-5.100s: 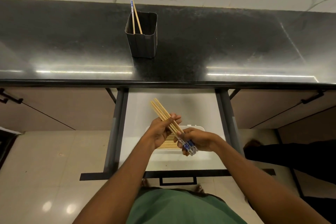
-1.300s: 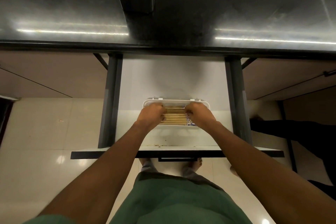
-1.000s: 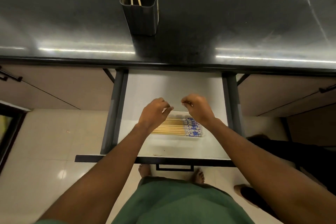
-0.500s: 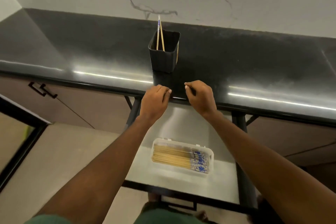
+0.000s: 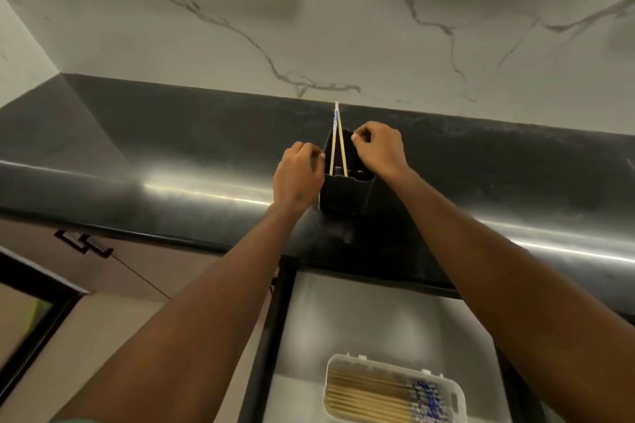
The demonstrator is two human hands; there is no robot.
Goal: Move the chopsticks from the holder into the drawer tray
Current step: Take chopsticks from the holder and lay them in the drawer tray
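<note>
black holder (image 5: 345,194) on counter (image 5: 171,161): left hand (image 5: 298,175) at its left rim, right hand (image 5: 378,148) at its right rim, both loosely curled, grasping nothing; two chopsticks (image 5: 338,141) stand between them.

Both hands (image 5: 298,172) (image 5: 378,147) flank the black holder (image 5: 346,194) with 2 chopsticks (image 5: 338,141) standing inside.

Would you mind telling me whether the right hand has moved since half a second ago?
Yes. The right hand has gone from the counter edge up and back to the holder rim.
</note>
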